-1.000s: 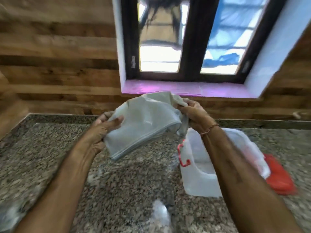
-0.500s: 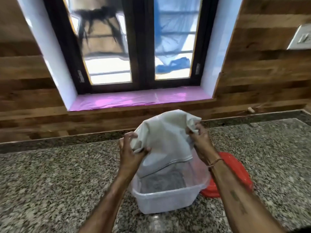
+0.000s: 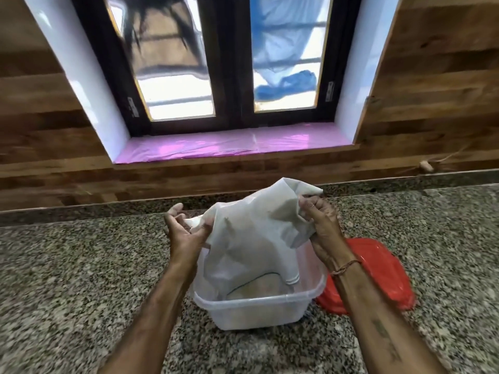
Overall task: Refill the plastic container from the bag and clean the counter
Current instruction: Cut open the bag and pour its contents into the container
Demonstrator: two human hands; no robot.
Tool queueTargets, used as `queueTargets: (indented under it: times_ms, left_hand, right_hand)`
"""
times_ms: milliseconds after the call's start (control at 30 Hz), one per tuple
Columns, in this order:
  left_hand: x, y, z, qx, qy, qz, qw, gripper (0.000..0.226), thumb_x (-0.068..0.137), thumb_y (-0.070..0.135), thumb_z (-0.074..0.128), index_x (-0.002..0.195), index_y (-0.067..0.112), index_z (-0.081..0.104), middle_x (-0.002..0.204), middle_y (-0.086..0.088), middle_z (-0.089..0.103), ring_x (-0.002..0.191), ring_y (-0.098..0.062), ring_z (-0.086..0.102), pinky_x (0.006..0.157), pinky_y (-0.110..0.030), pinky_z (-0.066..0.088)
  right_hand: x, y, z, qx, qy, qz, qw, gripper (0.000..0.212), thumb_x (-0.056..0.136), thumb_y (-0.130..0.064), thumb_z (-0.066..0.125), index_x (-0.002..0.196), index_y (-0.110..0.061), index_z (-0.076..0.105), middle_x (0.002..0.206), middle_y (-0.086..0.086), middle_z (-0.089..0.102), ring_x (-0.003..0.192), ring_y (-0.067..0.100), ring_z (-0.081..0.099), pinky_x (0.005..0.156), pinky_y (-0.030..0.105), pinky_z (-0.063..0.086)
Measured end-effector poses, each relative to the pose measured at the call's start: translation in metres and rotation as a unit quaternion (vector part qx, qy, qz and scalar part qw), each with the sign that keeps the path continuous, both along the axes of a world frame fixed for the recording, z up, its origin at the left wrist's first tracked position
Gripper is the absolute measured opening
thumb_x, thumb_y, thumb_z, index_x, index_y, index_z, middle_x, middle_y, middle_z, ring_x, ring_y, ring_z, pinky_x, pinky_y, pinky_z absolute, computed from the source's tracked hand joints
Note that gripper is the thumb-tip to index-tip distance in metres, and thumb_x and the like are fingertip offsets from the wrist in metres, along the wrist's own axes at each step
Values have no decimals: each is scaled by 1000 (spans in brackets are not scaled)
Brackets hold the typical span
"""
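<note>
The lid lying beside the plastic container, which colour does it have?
Red. The lid lies on the granite counter, seen in the head view.

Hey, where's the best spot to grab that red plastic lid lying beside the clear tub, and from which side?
Probably the red plastic lid's far right rim, coming from the right. It lies flat on the speckled granite counter, its left part hidden behind the right hand and forearm and tucked against the clear plastic tub, so only that edge looks free for fingers.

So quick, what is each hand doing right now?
Left hand: closed on the bag's left edge.
Right hand: closed on the bag's upper right corner.
</note>
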State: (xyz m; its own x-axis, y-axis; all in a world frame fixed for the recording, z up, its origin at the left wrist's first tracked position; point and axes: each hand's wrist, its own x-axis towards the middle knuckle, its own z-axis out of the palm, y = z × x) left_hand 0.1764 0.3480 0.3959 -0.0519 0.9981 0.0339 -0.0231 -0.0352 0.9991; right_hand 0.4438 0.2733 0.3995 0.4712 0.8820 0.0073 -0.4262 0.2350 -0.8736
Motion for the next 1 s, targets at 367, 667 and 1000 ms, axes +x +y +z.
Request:
queueTargets:
  times_ms: [367, 667, 1000]
  left_hand:
    - [-17, 1, 8, -43, -101, -40, 993, 39, 78, -11, 77, 103, 16, 64, 107, -9, 69, 87, -24, 69, 54, -30, 61]
    - [-37, -11, 12, 9, -56, -77, 995, 31, 75, -4, 81, 85, 14, 59, 83, -4, 60, 73, -13, 60, 63, -23, 58]
    - [-53, -9, 18, 19, 19, -78, 997, 29, 86, -1, 75, 113, 7, 75, 109, -6, 77, 94, -13, 73, 74, -21, 60]
  right_hand:
    - [18, 3, -2, -42, -31, 68, 996, 50, 89, -23, 77, 129, 0, 57, 92, 10, 70, 70, 13, 67, 59, 27, 58]
    - [22, 11, 9, -58, -77, 76, 992, 12, 85, -7, 78, 87, -13, 67, 75, 1, 73, 65, 12, 67, 57, 23, 58]
    - [37, 8, 20, -40, -211, 76, 974, 26, 86, 7, 70, 80, -17, 63, 74, 1, 61, 70, 15, 52, 61, 29, 42]
